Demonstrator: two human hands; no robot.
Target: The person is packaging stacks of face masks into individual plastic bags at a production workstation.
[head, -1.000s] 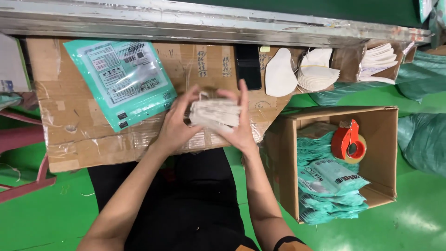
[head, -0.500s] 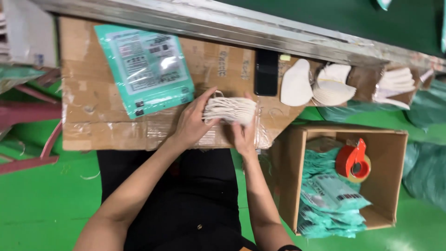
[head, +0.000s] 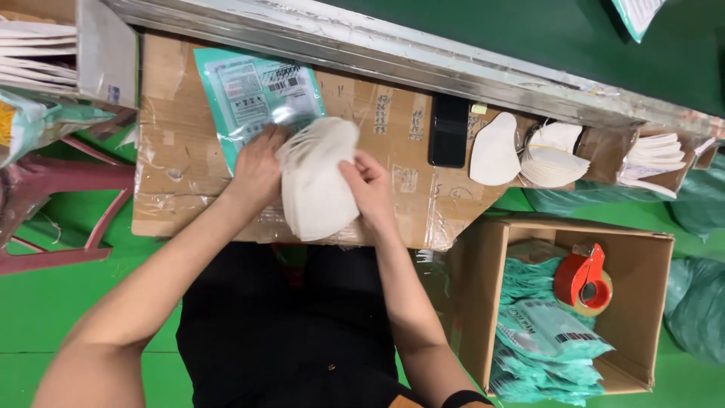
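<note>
Both hands, left hand and right hand, gripped a stack of white folded face masks edge-on, keeping it together beside the teal plastic pouch.

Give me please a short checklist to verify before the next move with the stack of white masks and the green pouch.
1. Left hand on the stack of white masks: ok.
2. Right hand grips the stack too: ok.
3. Green pouch lies flat on the cardboard top: ok.
4. Pouch mouth open: cannot tell.
5. Masks squared up: not ok, fanned at the upper edge.
6. Black phone apart from the hands: ok.
</note>
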